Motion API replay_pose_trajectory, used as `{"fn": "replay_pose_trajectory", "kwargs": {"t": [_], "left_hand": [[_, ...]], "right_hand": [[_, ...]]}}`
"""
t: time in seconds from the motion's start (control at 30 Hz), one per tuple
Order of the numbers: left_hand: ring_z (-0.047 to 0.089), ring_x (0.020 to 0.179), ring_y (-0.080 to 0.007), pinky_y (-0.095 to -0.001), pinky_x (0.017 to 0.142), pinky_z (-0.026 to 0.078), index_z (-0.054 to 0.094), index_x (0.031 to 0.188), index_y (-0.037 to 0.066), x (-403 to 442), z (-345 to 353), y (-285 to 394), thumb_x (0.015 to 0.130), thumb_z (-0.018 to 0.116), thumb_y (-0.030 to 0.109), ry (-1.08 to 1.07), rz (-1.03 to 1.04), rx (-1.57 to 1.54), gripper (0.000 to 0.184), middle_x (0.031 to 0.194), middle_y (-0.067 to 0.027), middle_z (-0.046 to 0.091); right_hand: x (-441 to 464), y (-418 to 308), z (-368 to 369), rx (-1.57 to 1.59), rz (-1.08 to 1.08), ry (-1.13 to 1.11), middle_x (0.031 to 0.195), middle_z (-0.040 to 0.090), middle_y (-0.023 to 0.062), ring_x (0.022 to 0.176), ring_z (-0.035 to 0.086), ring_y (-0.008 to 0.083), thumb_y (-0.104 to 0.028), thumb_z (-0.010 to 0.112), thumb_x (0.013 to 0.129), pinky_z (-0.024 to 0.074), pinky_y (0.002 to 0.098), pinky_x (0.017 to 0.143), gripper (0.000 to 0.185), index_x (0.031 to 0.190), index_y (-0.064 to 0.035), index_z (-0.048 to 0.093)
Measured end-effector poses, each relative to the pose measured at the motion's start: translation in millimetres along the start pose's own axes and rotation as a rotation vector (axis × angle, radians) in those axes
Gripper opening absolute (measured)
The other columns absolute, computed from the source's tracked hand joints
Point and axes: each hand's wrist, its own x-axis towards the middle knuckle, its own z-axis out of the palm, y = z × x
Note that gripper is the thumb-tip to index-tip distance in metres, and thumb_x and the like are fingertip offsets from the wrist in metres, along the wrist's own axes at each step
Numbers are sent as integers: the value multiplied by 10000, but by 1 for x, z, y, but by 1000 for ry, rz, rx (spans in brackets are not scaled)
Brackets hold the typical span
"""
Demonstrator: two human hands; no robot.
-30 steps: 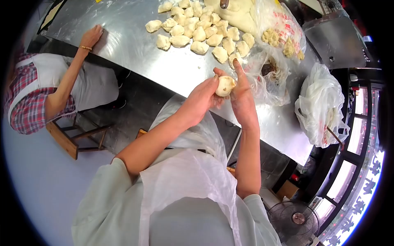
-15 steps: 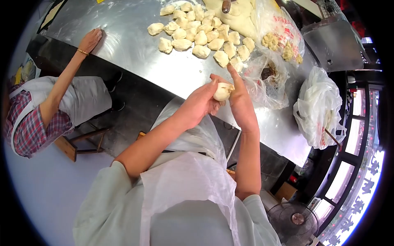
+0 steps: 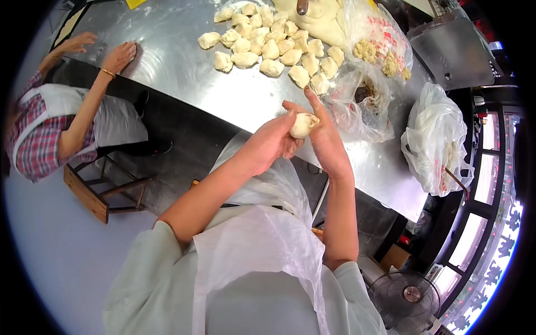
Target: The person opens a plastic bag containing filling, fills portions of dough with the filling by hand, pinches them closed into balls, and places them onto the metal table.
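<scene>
A metal table point(image 3: 162, 64) runs slantwise across the upper part of the view. At its left end sits a co-worker in a checked shirt point(image 3: 36, 137) and white apron, both hands at the table's edge. A wooden stool point(image 3: 103, 195) stands below the co-worker, and a fan point(image 3: 399, 293) is at lower right. On the table's right side hangs a white bag point(image 3: 432, 139). A large slab of dough point(image 3: 326, 25) lies at the far side, beside a red-printed bag point(image 3: 385, 33) with yellow crumbs point(image 3: 365, 50) near it. Closer in, a clear bag point(image 3: 354, 120) has something dark inside.

The person's left hand point(image 3: 272, 139) is curled around a small ball, its fingers closed on it. The right hand point(image 3: 330, 146) is partly open against the ball's right side, one digit stretched up towards the dough pieces point(image 3: 271, 50); whether it grips cannot be told. The pieces lie clustered on the table, beyond the hands. The ball point(image 3: 301, 127) is between the two hands, over the table's near edge.
</scene>
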Motion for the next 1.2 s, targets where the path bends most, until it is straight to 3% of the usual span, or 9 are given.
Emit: {"fn": "replay_pose_trajectory", "kwargs": {"t": [0.17,0.2,0.33,0.43,0.47,0.6,0.9,1.1,1.2], "left_hand": [[564,816,-93,-276,716,463,571,1254,68,4,3,-3,1141,292,467,-147,-38,-72,500,1033,-8,623],[573,860,-91,-281,738,466,562,1279,67,4,10,-5,1141,292,466,-118,-21,-120,501,1076,-9,624],[566,963,-91,-290,777,454,539,1334,84,7,27,-10,1143,322,421,54,91,-130,444,1167,-8,610],[567,949,-93,-293,756,457,543,1332,93,11,4,-15,1140,354,387,8,87,-83,399,1152,-13,617],[572,929,-96,-291,736,459,550,1314,97,10,2,-13,1138,364,380,20,62,-85,382,1139,-14,622],[586,799,-109,-277,629,450,580,1218,119,8,-7,-10,1131,393,386,-108,9,-201,337,1041,-21,639],[577,638,-116,-246,495,406,578,1094,99,10,2,-4,1113,433,389,-86,-189,-157,325,876,-23,614],[563,638,-111,-260,504,427,596,1098,68,16,-13,-4,1108,447,351,-108,-59,251,320,913,-57,649],[602,754,-142,-277,587,492,601,1167,40,0,-1,4,1111,449,352,-238,-176,78,351,1019,-112,654]], "right_hand": [[0,6,4,-179,30,113,1263,697,169,955,658,137,-227,572,1058,554,287,806,399,1333,55,633],[0,10,10,-222,-108,202,1169,737,148,1063,653,180,-215,531,1076,530,330,934,353,1189,70,704],[8,32,10,-448,-286,314,1312,683,156,1267,586,252,-292,479,1091,447,368,1084,433,1245,44,703],[-1,15,12,-63,-7,269,1379,648,151,1370,515,270,-339,489,1096,379,413,1157,456,1338,10,654],[-2,6,8,211,-2,280,1352,661,128,1285,575,246,-321,595,1054,432,379,1102,435,1339,2,655],[-16,-2,-24,-452,-187,101,1241,699,119,1125,659,216,-168,716,962,518,344,971,347,1283,-38,688],[-9,5,-13,-1113,-459,224,881,601,172,805,601,407,-206,688,957,486,471,678,237,872,-24,564],[9,33,-19,-1144,-244,481,837,663,203,789,642,445,-262,666,980,488,513,665,270,886,-24,577],[23,56,-48,-1023,-118,654,883,691,236,832,665,450,-223,643,993,503,512,701,215,946,-14,624]]}}
